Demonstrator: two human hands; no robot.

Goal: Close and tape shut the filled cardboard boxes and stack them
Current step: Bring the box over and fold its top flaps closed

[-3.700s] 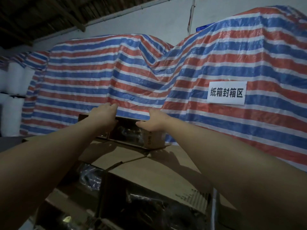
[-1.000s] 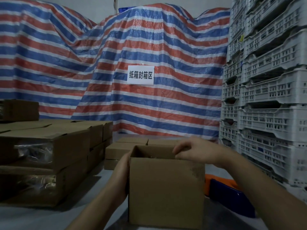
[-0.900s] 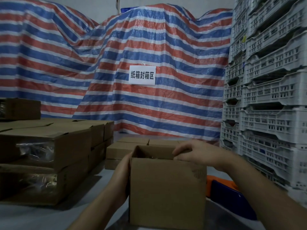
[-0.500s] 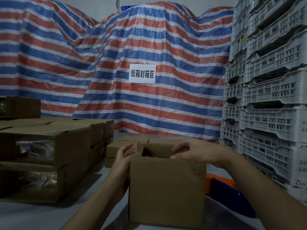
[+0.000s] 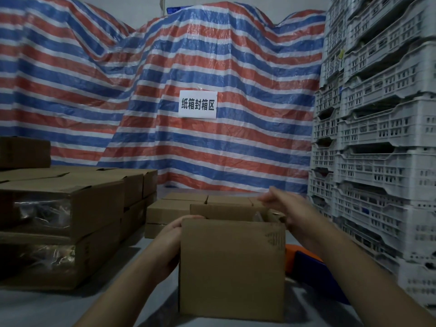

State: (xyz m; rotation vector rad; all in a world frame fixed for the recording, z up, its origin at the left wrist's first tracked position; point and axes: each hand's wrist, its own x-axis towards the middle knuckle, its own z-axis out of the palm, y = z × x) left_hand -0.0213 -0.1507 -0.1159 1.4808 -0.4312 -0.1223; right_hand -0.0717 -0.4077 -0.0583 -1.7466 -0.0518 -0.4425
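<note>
- Striped tarpaulin [image 5: 212, 149] behind; grey tabletop [image 5: 47, 308] below.
- Left hand [image 5: 175, 234] gripping open cardboard box [image 5: 232, 270]; right hand [image 5: 283, 206] spread above flaps.
- Risk: flap springing up, box tipping.

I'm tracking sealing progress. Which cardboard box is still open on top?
The box between the hands, nearest the camera: its top flaps stand up, while the stacked boxes at left are closed.
</note>
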